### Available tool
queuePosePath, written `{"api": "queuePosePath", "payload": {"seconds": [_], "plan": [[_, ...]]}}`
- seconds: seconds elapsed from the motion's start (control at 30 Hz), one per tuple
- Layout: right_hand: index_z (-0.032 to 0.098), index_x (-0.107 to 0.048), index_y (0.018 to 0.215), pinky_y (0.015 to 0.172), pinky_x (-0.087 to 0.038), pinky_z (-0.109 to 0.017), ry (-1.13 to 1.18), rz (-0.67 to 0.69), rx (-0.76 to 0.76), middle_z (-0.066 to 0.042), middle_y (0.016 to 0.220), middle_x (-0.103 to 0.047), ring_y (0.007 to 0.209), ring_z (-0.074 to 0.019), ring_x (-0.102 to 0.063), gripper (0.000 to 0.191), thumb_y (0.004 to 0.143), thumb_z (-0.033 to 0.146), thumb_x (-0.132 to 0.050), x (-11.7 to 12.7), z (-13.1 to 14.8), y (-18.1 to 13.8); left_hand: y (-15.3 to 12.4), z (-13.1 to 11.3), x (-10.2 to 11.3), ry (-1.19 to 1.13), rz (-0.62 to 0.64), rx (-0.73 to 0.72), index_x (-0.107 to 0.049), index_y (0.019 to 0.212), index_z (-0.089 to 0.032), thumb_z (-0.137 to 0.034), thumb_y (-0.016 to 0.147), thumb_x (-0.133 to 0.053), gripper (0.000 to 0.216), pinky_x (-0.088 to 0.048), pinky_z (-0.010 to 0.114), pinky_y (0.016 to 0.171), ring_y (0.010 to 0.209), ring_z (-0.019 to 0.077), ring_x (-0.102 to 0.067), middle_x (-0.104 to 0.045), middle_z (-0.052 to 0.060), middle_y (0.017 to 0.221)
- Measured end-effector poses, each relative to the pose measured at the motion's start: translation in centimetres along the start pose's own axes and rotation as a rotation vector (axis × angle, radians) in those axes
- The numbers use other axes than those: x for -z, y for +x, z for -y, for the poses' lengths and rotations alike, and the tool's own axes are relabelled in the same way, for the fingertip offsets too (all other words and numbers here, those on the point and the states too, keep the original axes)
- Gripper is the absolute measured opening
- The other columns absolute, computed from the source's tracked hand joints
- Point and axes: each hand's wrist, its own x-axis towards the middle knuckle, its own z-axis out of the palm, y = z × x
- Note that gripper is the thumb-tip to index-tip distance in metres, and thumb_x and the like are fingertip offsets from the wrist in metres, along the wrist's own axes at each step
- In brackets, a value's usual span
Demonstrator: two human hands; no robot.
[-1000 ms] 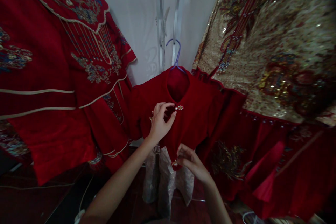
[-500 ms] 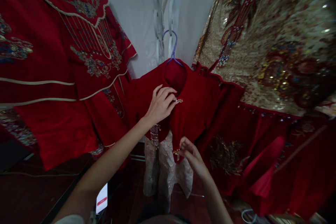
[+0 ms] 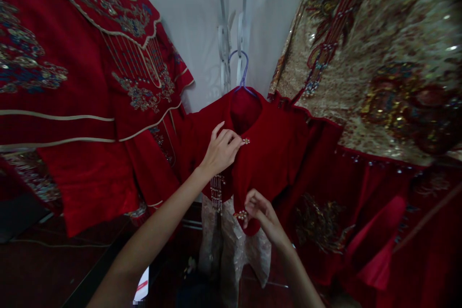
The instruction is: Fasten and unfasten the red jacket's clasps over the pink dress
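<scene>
Jacket (image 3: 274, 154) hangs on its hanger (image 3: 246, 65), lower front unfastened, left hand (image 3: 221, 151) pinching the upper ornament (image 3: 246, 141), right hand (image 3: 265, 216) seemingly finger-and-thumb on the lower ornament (image 3: 240, 214).

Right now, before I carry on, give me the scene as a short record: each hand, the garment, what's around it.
Left hand: fingertips pinched at the upper beaded ornament, below the neckline
Right hand: fingers curled at the lower beaded ornament; firmness of hold unclear
Garment: red top on a purple hanger
Trim: beaded tassel hanging below the left hand
Beneath: pale, shiny cloth
View's left: red embroidered garment
View's right: gold sequined garment
Light: dim
</scene>
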Motion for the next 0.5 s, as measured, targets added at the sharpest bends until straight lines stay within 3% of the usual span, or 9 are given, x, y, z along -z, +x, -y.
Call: {"api": "queuePosePath", "payload": {"seconds": [0.17,0.3,0.4,0.5], "plan": [[0.020,-0.051,0.078,0.057,-0.054,-0.028,-0.020,0.001,0.105,0.001,0.072,-0.051,0.063,-0.0111,-0.053,0.022,0.078,0.038,-0.065,-1.5,1.7,2.8,-0.9,1.6,0.5,-0.012,-0.041,0.000,-0.060,0.083,-0.022,-0.022,0.091,-0.040,0.022,-0.025,0.044,0.111,0.083,0.0149,-0.056,-0.061,0.001,0.081],[0.021,-0.053,0.077,0.081,-0.053,-0.034,-0.123,-0.212,0.464,-0.001,0.085,-0.054,0.082,-0.0132,-0.056,0.014,0.081,0.032,-0.062,-3.2,5.5,5.7,-1.1,3.0,1.5,-0.055,-0.066,0.096,-0.059,0.090,-0.022,-0.026,0.090,-0.044,0.017,-0.027,0.045,0.106,0.080,0.0161,-0.056,-0.061,0.001,0.078],[0.024,-0.054,0.097,0.103,-0.040,-0.040,-0.242,-0.308,0.620,-0.005,0.115,-0.056,0.114,-0.0175,-0.051,0.017,0.086,0.036,-0.055,-4.7,7.9,8.3,-0.8,2.9,1.6,-0.040,-0.137,0.208,-0.053,0.111,-0.019,-0.035,0.084,-0.054,0.032,-0.029,0.047,0.103,0.101,0.0230,-0.052,-0.059,0.009,0.101],[0.024,-0.039,0.130,0.113,-0.023,-0.046,-0.378,-0.376,0.570,-0.009,0.145,-0.034,0.137,-0.0211,-0.027,0.049,0.087,0.047,-0.049,-6.3,8.2,10.9,-0.4,2.2,0.5,-0.074,-0.204,0.262,-0.035,0.132,-0.015,-0.038,0.079,-0.058,0.062,-0.025,0.052,0.105,0.125,0.0306,-0.036,-0.042,0.019,0.129]]}}
